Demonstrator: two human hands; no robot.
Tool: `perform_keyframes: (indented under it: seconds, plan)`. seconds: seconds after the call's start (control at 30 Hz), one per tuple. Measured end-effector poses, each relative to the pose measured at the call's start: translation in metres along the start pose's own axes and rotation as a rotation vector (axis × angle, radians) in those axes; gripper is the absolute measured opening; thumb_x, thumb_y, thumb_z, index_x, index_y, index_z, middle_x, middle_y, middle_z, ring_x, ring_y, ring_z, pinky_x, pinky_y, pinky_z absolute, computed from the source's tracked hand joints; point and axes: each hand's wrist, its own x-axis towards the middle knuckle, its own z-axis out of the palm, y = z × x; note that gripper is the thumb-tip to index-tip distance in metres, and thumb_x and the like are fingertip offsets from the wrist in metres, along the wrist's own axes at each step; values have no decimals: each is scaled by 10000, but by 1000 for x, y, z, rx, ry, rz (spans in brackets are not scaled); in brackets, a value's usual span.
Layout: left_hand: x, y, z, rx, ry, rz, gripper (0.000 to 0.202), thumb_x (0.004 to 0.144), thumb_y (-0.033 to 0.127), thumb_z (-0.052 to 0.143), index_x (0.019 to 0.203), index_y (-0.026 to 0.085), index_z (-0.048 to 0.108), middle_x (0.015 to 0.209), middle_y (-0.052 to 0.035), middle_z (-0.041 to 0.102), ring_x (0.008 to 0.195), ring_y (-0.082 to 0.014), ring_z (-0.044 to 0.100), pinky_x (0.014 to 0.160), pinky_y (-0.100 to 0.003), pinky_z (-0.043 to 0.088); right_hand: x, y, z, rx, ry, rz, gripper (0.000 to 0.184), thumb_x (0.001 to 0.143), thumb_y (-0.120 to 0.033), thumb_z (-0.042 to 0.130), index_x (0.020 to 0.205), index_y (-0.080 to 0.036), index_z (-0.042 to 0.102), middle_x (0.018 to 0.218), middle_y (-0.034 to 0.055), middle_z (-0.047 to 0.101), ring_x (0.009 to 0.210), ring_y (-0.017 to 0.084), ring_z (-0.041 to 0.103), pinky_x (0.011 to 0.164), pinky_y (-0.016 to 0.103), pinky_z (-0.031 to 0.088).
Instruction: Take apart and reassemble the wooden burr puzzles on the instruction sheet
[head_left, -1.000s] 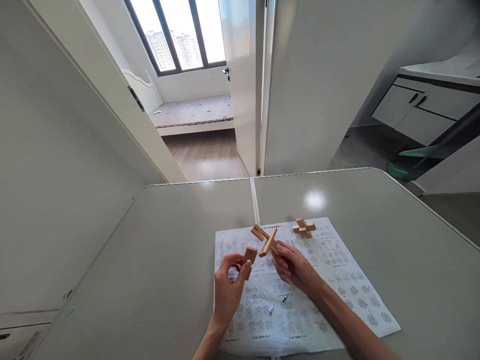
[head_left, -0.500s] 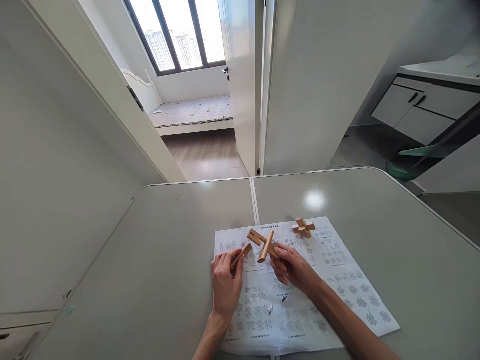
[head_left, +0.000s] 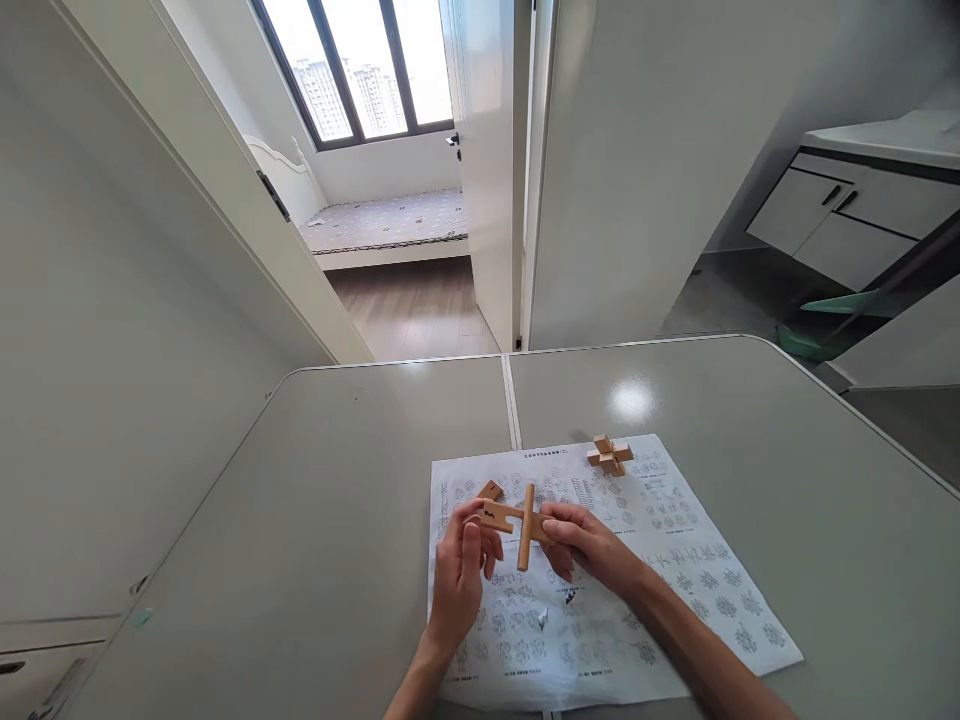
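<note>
1. Joining wooden pieces looks to be the step in hand: a notched block (head_left: pixel 498 516) lies crosswise between the hands, a narrow stick (head_left: pixel 527 530) standing across it.
2. The right hand (head_left: pixel 589 538) pinches the notched block's right end between thumb and fingers, just beside the stick.
3. The left hand (head_left: pixel 459 570) has its fingers curled at the block's left end. Another block (head_left: pixel 491 490) shows just behind those fingers; they partly hide it, so I can't tell whether they are gripping it or only touching the notched one.
4. All three pieces sit above a printed paper sheet (head_left: pixel 637 590) on the table (head_left: pixel 360 520). A wooden cross (head_left: pixel 610 457) rests near the sheet's far edge, apart from both hands.
5. As I judge it, the next move calls for a steady right-hand pinch, so the stick doesn't slip or twist, while the left hand lines the other block up with the open notch.
</note>
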Motion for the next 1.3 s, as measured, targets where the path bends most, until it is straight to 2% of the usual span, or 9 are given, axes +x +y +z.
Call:
perform_keyframes:
  seconds: [0.13, 0.23, 0.33, 0.4, 0.47, 0.67, 0.83, 1.03, 1.3]
  plan:
    - [1, 6, -1, -141, -162, -147, 495, 1006, 618, 530, 1148, 156, 633, 649, 12, 604, 493, -100, 499, 472, -208, 347, -2, -4, 2, -100, -63, 0, 408, 1009, -522, 620, 777, -189, 579, 559, -40, 569, 485, 112, 515, 559, 248, 442]
    - [4, 8, -4, -198, -186, -165, 477, 995, 603, 564, 1117, 149, 644, 646, 11, 608, 489, -91, 485, 492, -215, 372, -1, -9, 6, -92, -90, -22, 418, 998, -593, 612, 967, -176, 621, 603, -50, 570, 506, 115, 525, 576, 252, 458]
    - [5, 8, -4, -213, -217, -174, 464, 996, 582, 575, 1128, 143, 648, 658, -3, 633, 488, -94, 482, 502, -230, 390, -1, -13, 10, -64, -134, -65, 560, 953, -673, 627, 1202, -172, 606, 834, 14, 659, 624, 131, 587, 639, 277, 499]
    - [5, 9, -4, -206, -233, -171, 453, 1001, 575, 571, 1121, 145, 650, 649, -8, 638, 491, -103, 494, 504, -236, 389, 0, -15, 12, -42, -156, -73, 609, 939, -685, 639, 1273, -178, 594, 1029, 75, 679, 745, 156, 635, 691, 295, 522]
    - [5, 10, -2, -197, -243, -169, 444, 1005, 573, 565, 1122, 153, 649, 645, -6, 637, 491, -109, 503, 506, -238, 393, -1, -15, 12, -13, -159, -62, 612, 937, -668, 659, 1310, -189, 581, 1108, 97, 679, 804, 170, 664, 723, 303, 534]
    - [4, 8, 0, -178, -236, -169, 451, 1004, 584, 555, 1119, 161, 658, 619, 14, 613, 468, -104, 501, 486, -229, 385, -2, -8, 7, 53, -201, -15, 673, 926, -658, 683, 1385, -198, 508, 875, 37, 715, 533, 125, 650, 535, 242, 505]
    - [4, 4, 0, -183, -230, -189, 471, 995, 613, 554, 1092, 161, 643, 635, -4, 635, 473, -111, 511, 487, -235, 384, -1, -5, 5, 46, -212, -28, 670, 923, -659, 686, 1376, -205, 490, 918, 50, 741, 465, 96, 625, 498, 222, 491]
    - [6, 3, 1, -198, -239, -181, 475, 992, 612, 562, 1086, 151, 626, 647, -11, 644, 490, -107, 503, 496, -233, 386, 0, 1, 1, 63, -108, -13, 566, 946, -637, 675, 1275, -205, 514, 761, -10, 707, 340, 52, 507, 401, 175, 376]
    - [6, 9, 4, -165, -248, -158, 452, 1004, 604, 542, 1049, 161, 621, 667, -17, 658, 499, -106, 480, 517, -240, 405, -2, 1, 4, 66, -26, -42, 454, 941, -598, 706, 1117, -211, 547, 708, -55, 666, 270, 1, 353, 304, 142, 229]
